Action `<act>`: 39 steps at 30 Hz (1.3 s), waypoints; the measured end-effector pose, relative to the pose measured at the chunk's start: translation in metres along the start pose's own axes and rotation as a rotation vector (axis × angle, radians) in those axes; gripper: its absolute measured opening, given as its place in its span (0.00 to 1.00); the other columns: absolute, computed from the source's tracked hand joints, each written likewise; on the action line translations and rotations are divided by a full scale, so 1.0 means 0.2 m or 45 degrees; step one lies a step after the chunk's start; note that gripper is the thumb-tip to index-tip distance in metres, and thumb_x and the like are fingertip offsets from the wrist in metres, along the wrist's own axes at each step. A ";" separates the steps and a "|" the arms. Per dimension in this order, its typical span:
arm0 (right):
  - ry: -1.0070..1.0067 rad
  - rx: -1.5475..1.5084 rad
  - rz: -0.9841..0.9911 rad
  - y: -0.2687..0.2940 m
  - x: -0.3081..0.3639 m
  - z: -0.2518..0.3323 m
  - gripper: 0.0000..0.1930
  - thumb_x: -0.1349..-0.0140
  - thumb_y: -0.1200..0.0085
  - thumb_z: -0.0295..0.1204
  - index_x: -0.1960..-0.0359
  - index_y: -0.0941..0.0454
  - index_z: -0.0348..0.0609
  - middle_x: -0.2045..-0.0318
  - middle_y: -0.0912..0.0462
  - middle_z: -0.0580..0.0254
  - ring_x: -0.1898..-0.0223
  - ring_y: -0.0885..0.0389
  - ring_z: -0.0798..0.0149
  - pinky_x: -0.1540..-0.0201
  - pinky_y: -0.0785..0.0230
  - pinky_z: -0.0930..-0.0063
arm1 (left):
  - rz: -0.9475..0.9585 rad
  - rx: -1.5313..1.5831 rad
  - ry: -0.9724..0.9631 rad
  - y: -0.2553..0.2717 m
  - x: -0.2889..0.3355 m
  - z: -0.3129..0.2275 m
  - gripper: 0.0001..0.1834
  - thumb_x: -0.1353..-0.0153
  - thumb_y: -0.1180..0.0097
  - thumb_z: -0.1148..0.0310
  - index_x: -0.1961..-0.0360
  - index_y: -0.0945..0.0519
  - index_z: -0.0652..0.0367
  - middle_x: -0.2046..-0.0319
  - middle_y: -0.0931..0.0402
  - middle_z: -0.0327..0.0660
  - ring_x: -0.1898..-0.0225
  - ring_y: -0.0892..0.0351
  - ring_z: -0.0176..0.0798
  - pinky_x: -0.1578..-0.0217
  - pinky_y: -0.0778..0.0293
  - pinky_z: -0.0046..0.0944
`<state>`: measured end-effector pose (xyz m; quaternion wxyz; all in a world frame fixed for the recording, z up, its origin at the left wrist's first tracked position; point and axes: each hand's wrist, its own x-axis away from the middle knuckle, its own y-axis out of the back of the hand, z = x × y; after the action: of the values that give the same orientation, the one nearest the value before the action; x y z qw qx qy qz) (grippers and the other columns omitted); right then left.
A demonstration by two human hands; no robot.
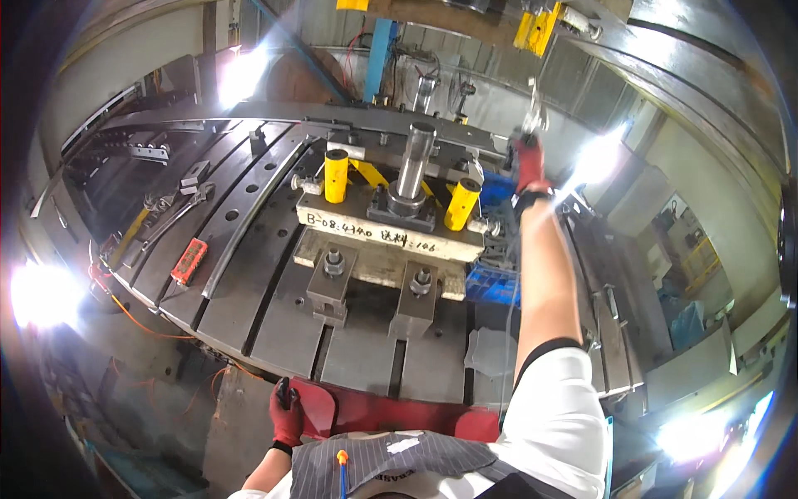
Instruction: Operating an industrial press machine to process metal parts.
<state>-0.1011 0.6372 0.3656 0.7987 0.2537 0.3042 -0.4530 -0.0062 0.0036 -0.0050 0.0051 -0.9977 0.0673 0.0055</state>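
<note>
My right hand (530, 166), in a red glove, reaches far forward past the right side of the die block. It is closed on a shiny metal tool (534, 108), blurred, whose kind I cannot make out. My left hand (287, 414), red-gloved with dark fingertips, is low beside a red curved panel (374, 407) at the bed's front edge. Its fingers are curled together; whatever they hold, if anything, is hidden. Between the hands stands the pale die block (386, 233) with a thick upright steel post (415, 162) and two yellow cylinders (336, 176).
Two bolted clamp blocks (413, 303) stand before the die on the slotted steel bed (287, 320). A blue crate (492, 285) sits to its right. An orange-red box (190, 261) and loose metal parts (195, 176) lie left. Overhead hangs a yellow-fitted machine part (536, 32).
</note>
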 end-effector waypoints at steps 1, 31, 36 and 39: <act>-0.116 0.103 0.040 0.05 -0.07 0.09 0.20 0.52 0.45 0.35 0.58 0.32 0.40 0.69 0.22 0.52 0.68 0.24 0.55 0.63 0.34 0.66 | 0.040 -0.085 -0.024 -0.01 -0.01 -0.04 0.19 0.44 0.54 0.79 0.50 0.36 0.67 0.51 0.33 0.45 0.49 0.34 0.38 0.47 0.40 0.34; -0.066 0.760 0.419 -0.18 0.30 0.00 0.28 0.57 0.41 0.35 0.54 0.31 0.33 0.57 0.26 0.42 0.53 0.27 0.50 0.50 0.36 0.67 | -0.034 -0.083 -0.107 0.00 0.02 0.00 0.19 0.45 0.53 0.79 0.50 0.35 0.67 0.51 0.33 0.45 0.49 0.33 0.39 0.47 0.39 0.34; 0.070 0.942 0.213 -0.09 0.29 -0.06 0.30 0.55 0.43 0.37 0.51 0.35 0.36 0.57 0.26 0.40 0.53 0.29 0.46 0.51 0.36 0.63 | -0.017 -0.079 -0.055 0.01 0.03 -0.03 0.20 0.44 0.54 0.79 0.49 0.36 0.67 0.50 0.34 0.46 0.48 0.34 0.39 0.47 0.39 0.34; 0.149 0.728 0.123 0.06 0.39 0.01 0.29 0.52 0.43 0.34 0.49 0.36 0.34 0.52 0.30 0.40 0.48 0.32 0.50 0.46 0.40 0.69 | 0.016 -0.106 -0.016 0.02 0.03 -0.06 0.20 0.43 0.55 0.79 0.48 0.37 0.67 0.50 0.34 0.46 0.47 0.35 0.38 0.46 0.40 0.34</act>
<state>-0.0584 0.5973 0.3139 0.6966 0.5083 0.1974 -0.4663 -0.0011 -0.0006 0.0064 -0.0362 -0.9966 0.0730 0.0145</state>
